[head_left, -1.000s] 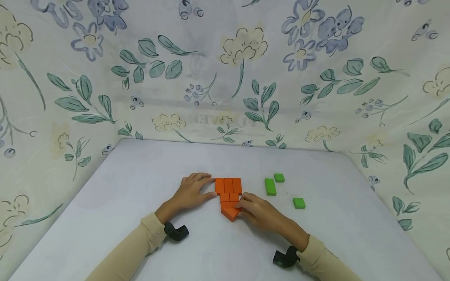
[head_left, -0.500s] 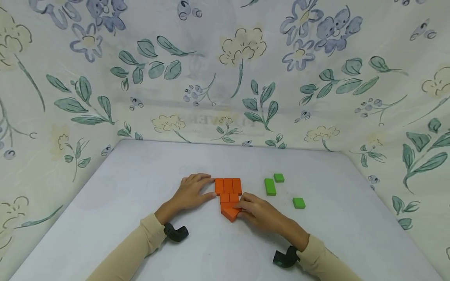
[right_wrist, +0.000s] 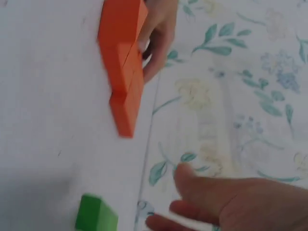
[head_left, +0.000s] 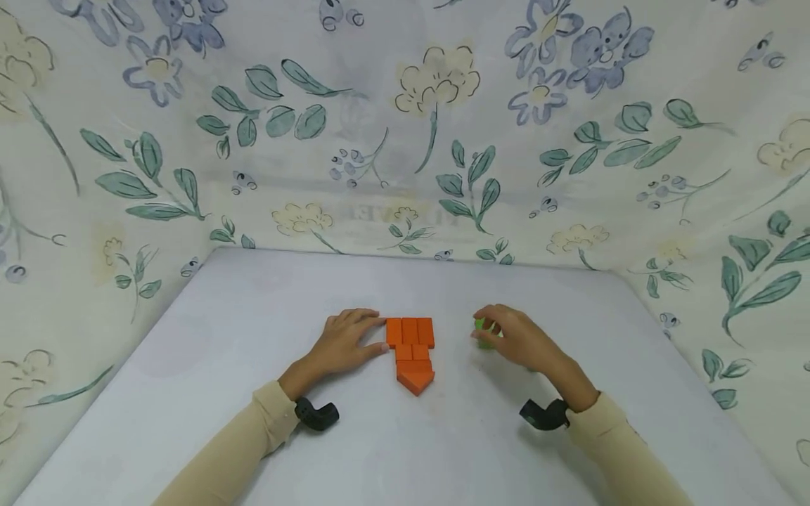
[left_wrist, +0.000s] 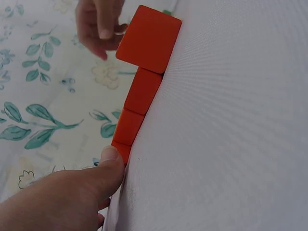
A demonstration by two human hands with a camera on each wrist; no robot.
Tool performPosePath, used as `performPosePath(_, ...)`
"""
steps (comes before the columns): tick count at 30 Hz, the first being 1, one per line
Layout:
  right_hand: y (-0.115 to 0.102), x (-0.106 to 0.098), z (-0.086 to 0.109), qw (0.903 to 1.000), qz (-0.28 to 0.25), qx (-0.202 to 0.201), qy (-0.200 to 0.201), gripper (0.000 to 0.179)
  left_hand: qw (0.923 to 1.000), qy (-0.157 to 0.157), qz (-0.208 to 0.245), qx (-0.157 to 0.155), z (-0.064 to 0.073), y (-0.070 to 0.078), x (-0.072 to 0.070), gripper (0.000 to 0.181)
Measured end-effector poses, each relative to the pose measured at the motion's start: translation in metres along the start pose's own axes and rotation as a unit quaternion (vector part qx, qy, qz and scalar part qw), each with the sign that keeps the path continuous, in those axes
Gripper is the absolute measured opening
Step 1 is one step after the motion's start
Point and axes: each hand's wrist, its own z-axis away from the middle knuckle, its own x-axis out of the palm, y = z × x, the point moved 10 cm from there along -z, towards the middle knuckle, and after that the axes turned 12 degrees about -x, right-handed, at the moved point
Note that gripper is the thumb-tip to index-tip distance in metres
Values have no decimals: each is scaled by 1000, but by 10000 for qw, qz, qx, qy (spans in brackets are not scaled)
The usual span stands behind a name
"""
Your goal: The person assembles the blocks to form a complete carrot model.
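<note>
On the white table, several orange blocks [head_left: 410,332] lie fitted together, a row of three upright rectangles at the far end. Two smaller pieces follow, then a pointed orange end block [head_left: 415,380] nearest me. My left hand [head_left: 342,344] rests at the left side of the far row, its thumb [left_wrist: 110,159] touching an orange block. Over a green block [head_left: 486,336] hovers my right hand [head_left: 522,341], fingers relaxed and bent. The right wrist view has this hand [right_wrist: 231,197] apart from a green block [right_wrist: 96,214]. The other green blocks are hidden behind the right hand and wrist.
A flower-patterned cloth [head_left: 380,140] stands behind and beside the table [head_left: 285,281]. Each wrist carries a black camera mount, the left mount [head_left: 318,414] and the right mount [head_left: 543,414].
My right hand has let go of the pointed orange block and moved right and away from me to the green blocks. My left hand has stayed by the orange blocks.
</note>
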Motion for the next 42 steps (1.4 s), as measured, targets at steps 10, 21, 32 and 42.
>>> performPosePath(10, 62, 27, 20, 9791, 310, 1997, -243, 54, 10000, -30, -23, -1, -1, -1, 0, 61)
performPosePath(21, 61, 26, 14, 9774, 416, 2073, 70, 46, 10000, 11, -15, -46, 2, -1, -2, 60)
performPosePath(32, 63, 22, 14, 9814, 242, 1902, 116, 39, 10000, -4, 14, -45, 2, 0, -2, 60)
performPosePath(42, 56, 14, 6, 9881, 210, 1502, 256, 32, 10000, 1, -7, -14, 0, -1, -2, 60)
